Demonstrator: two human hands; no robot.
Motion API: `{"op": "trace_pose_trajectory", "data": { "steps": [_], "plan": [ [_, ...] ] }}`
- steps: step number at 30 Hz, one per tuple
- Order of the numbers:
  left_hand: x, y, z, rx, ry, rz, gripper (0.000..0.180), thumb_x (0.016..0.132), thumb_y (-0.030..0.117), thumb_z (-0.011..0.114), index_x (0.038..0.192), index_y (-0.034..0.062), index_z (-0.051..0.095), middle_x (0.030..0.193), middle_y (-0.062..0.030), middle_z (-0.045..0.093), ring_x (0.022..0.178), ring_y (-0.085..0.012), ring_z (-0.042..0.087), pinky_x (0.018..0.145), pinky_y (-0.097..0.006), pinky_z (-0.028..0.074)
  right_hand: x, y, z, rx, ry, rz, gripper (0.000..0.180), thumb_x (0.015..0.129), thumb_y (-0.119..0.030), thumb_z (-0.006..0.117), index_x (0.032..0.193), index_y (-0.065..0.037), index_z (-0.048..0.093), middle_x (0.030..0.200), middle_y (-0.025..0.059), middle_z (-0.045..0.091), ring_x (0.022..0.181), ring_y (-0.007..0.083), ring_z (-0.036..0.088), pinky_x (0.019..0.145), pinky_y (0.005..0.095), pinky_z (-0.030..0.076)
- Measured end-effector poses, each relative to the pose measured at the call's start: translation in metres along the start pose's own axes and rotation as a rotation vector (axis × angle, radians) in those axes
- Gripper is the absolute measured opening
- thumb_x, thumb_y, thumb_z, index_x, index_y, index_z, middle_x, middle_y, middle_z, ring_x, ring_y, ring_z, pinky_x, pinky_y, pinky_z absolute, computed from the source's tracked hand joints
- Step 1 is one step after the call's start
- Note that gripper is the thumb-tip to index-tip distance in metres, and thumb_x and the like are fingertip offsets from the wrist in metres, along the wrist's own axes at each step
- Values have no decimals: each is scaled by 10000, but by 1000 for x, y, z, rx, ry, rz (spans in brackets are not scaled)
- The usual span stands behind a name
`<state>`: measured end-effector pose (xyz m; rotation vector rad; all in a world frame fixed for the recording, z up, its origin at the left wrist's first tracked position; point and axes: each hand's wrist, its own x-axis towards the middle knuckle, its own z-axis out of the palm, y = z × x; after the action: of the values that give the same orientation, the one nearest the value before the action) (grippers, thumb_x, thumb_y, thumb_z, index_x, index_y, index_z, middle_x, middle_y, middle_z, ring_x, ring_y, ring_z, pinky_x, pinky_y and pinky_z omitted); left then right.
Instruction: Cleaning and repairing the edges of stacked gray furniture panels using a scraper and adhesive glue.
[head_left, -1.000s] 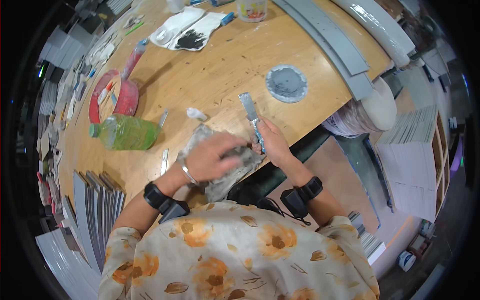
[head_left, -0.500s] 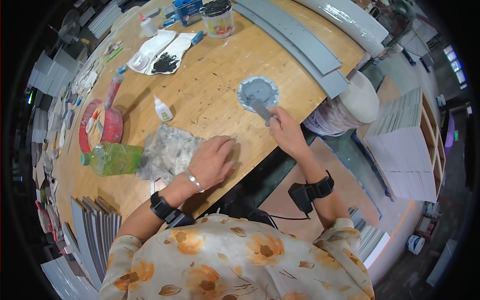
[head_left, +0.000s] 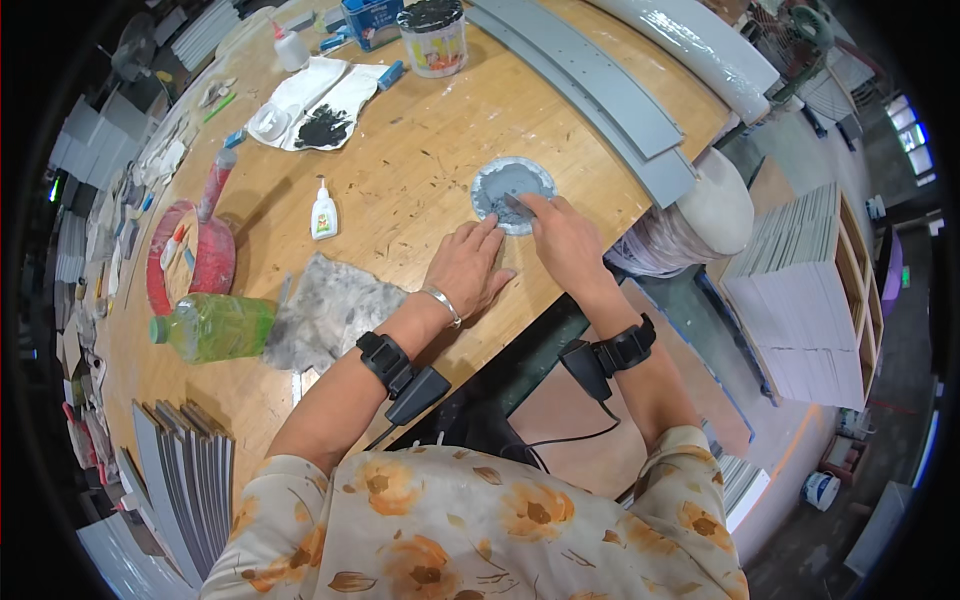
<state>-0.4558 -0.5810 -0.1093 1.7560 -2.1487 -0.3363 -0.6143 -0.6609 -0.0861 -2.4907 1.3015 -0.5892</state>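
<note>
A round, shallow white-rimmed dish (head_left: 483, 196) smeared with grey paste (head_left: 512, 181) lies on the wooden table. My right hand (head_left: 566, 243) is closed on a small grey putty knife (head_left: 516, 204), its blade down in the paste. At the dish's near edge, my left hand (head_left: 466, 262) rests with fingers stretched out, the fingertips at the rim and the thumb apart. Behind that wrist lies a stained grey-white rag (head_left: 330, 310). A small white glue bottle (head_left: 323, 212) stands upright beyond the rag.
A green-tinted plastic bottle (head_left: 222, 327) lies beside the rag, near a red tape-like ring (head_left: 222, 255). Farther back are a paper with black paste (head_left: 325, 127) and a tub (head_left: 436, 45). Long grey panels (head_left: 600, 95) line the far right; a wrapped drum (head_left: 715, 205) stands off the edge.
My left hand has moved right and forward from beside the rag to the dish's rim. My right hand has brought the putty knife farther over the dish, into the paste.
</note>
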Motion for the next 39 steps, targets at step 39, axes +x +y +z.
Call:
{"op": "trace_pose_trajectory", "data": {
  "steps": [39],
  "plan": [
    [-59, -13, -28, -234, 14, -29, 479, 755, 170, 668, 1175, -3, 517, 1352, -186, 412, 1036, -377, 537, 897, -425, 446, -8, -69, -18, 1409, -481, 468, 331, 940, -103, 436, 1252, -13, 500, 820, 36, 576, 561, 75, 479, 486, 216, 397]
  ]
}}
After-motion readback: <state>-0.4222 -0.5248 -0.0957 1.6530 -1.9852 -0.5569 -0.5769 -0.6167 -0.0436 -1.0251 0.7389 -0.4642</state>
